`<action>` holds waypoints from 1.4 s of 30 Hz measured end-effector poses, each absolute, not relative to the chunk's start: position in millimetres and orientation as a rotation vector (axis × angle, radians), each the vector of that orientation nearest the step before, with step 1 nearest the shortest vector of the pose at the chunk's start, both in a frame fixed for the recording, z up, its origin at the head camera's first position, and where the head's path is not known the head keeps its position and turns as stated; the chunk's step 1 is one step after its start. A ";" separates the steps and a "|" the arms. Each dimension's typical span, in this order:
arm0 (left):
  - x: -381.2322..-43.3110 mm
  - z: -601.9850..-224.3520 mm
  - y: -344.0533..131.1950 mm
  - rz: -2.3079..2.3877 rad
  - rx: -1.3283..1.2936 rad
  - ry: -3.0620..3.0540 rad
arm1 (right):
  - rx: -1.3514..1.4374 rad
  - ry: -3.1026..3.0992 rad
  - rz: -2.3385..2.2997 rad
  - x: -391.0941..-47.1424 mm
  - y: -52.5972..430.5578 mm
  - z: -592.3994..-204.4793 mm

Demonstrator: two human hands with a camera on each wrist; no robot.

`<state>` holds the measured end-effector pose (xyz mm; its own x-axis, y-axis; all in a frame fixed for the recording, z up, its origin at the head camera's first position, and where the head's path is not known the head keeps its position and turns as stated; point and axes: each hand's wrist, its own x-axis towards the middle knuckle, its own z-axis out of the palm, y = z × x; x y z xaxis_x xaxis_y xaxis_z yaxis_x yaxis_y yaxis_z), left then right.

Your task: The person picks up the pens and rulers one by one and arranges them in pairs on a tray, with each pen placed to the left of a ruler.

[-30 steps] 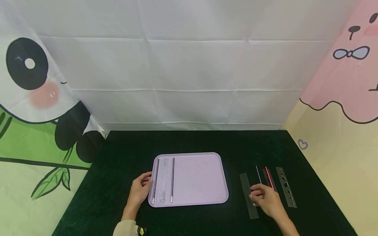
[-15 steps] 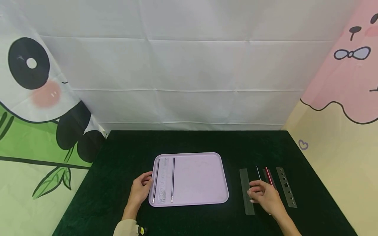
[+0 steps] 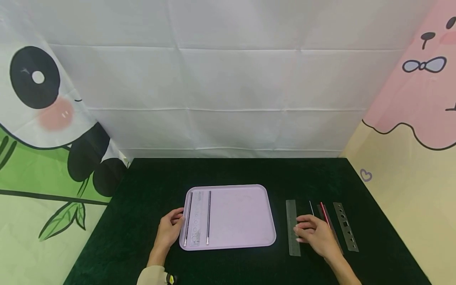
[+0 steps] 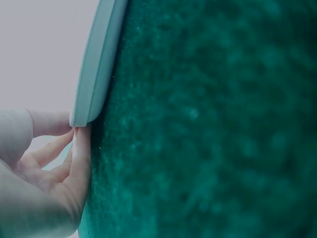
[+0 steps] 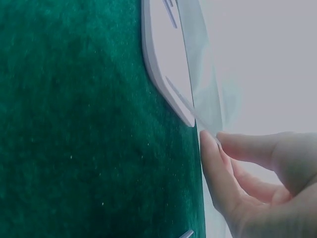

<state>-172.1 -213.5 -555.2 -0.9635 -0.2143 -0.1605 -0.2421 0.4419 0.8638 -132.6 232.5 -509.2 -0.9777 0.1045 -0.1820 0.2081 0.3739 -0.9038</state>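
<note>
My left hand [image 3: 167, 232] grips the left rim of a lilac tray [image 3: 242, 215]. In the left wrist view the thumb lies over the tray's edge [image 4: 94, 64] and the fingers are under it. On the tray's left part lie two dark pencils [image 3: 208, 217] with a clear stencil ruler [image 3: 195, 229] between them. Right of the tray, my right hand [image 3: 318, 236] pinches a clear ruler [image 3: 291, 225] by its right long edge. The right wrist view shows this ruler [image 5: 187, 103] thin and edge-on between thumb and fingertips, raised off the cloth.
Behind the right hand lie a thin pale stick [image 3: 311, 208] and a red pencil [image 3: 324, 211] beside a dark flat strip [image 3: 334, 233]. Farther right is a ruler with cut-out shapes [image 3: 345, 226]. A dark green cloth [image 3: 228, 170] covers the table; fabric walls [image 3: 231, 99] surround it.
The right hand has moved slightly left with the clear ruler, which has swung from tilted to nearly straight and shifted toward the tray. The left hand and tray have stayed put.
</note>
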 end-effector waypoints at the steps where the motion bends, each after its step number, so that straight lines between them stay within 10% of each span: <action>1: -171.9 -555.0 -213.6 1.594 -0.414 2.644 | 0.290 2.521 -1.695 -132.8 231.4 -508.9; 42: -171.3 -552.7 -213.3 1.588 -0.392 2.648 | 0.141 2.488 -1.889 -153.3 189.7 -501.1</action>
